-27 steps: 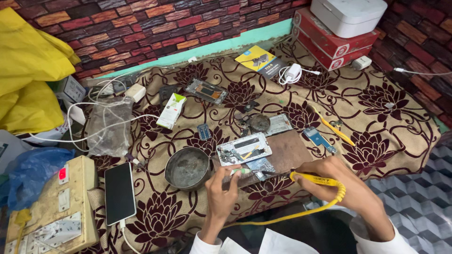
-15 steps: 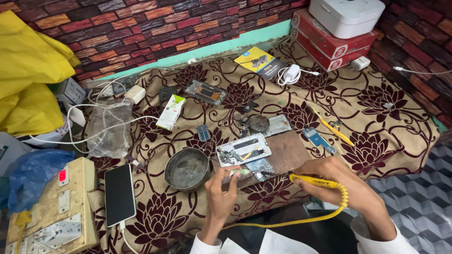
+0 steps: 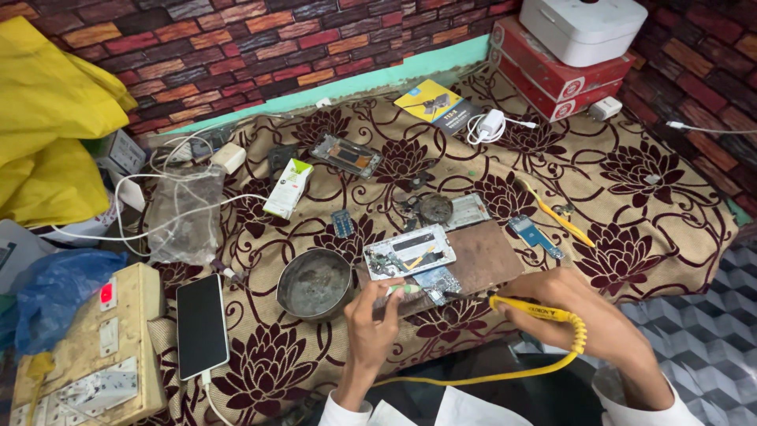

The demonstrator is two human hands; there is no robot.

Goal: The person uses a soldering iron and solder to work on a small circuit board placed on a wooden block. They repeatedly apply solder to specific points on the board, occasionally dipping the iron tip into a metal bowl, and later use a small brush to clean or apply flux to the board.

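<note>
My right hand [image 3: 583, 315] grips a yellow soldering iron [image 3: 530, 309] whose tip points left at a small circuit board [image 3: 436, 282] on a brown wooden work board [image 3: 485, 256]. A yellow cord loops from the iron toward my lap. My left hand [image 3: 377, 314] pinches a thin green-handled tool [image 3: 402, 290] against the same circuit board. Just behind it lies an opened phone body [image 3: 410, 250], inner side up.
A round metal bowl [image 3: 315, 283] sits left of my left hand. A black phone [image 3: 201, 325] on a white cable and a dirty power strip box [image 3: 91, 351] lie at the left. Behind are phone parts, a yellow-handled tool [image 3: 556, 221], chargers, red boxes [image 3: 544, 75] and a brick wall.
None of the objects has moved. Both hands stay at the circuit board with only slight shifts; the view is almost the same.
</note>
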